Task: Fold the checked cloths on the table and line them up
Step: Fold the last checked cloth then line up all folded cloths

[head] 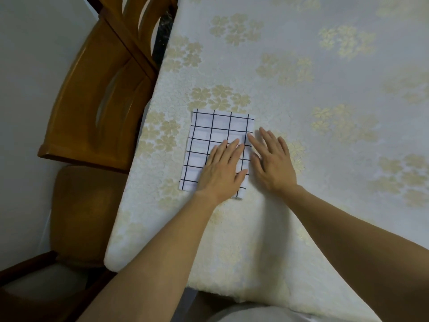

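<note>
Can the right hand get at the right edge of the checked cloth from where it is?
Probably yes: the right hand lies flat on the tablecloth beside the checked cloth, fingertips at its right edge, nothing between.

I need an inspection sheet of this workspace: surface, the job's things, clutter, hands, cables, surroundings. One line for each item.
Surface: table under a cream tablecloth with pale gold flower clusters, lying flat.
Job's things: one white cloth with a dark blue grid, folded into a rectangle near the table's left edge; no other checked cloth in view.
Clutter: nothing seen.
Hands: left hand flat on the cloth, fingers spread; right hand flat beside the cloth's right edge, a fingertip touching it. Neither grips anything.
Cables: nothing seen.
Surroundings: brown wooden chair to the left of the table, pale wall behind it.
</note>
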{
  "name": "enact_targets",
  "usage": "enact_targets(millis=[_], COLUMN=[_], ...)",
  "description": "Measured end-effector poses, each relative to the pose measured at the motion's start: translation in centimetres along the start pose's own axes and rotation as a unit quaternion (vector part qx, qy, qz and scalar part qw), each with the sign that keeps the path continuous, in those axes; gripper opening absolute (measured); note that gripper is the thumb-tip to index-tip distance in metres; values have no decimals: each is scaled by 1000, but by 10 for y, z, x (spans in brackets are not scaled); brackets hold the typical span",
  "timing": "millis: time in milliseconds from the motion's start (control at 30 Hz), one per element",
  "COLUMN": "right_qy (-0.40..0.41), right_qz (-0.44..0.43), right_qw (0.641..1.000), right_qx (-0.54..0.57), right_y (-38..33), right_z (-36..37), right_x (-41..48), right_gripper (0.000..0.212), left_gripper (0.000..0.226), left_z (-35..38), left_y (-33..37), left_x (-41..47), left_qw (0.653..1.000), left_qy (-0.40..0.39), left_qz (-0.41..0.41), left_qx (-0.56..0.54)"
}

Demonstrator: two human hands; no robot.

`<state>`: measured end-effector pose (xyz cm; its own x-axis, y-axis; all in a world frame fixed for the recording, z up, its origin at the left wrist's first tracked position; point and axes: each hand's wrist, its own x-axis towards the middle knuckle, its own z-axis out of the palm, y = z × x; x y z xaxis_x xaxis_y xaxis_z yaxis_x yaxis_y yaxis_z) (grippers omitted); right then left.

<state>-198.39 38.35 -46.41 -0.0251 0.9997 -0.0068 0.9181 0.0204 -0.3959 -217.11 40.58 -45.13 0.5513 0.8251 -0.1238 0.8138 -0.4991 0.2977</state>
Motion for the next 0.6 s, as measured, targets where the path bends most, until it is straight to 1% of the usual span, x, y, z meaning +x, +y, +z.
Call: enact_targets(millis=[133,233,400,600], right_qy=[-7,-15,-30,-52], right_qz=[3,8,35,58], right_qw=[1000,999,996,994], right_qx=[-26,-41,-72,-74], right_y=[0,0,-3,9], right_z=[3,3,4,-10], right_x=[2,2,7,49], right_gripper=[49,50,53,54], left_gripper=[66,72,81,82], left_z=[2,3,8,6], left_y=[-4,-5,-6,-5], left_x=[-3,-3,-6,-4], left_qw=[1000,999,997,997], left_qy=[-20,-39,-27,-36], left_qz=[11,11,0,8], left_qx=[10,30,72,75])
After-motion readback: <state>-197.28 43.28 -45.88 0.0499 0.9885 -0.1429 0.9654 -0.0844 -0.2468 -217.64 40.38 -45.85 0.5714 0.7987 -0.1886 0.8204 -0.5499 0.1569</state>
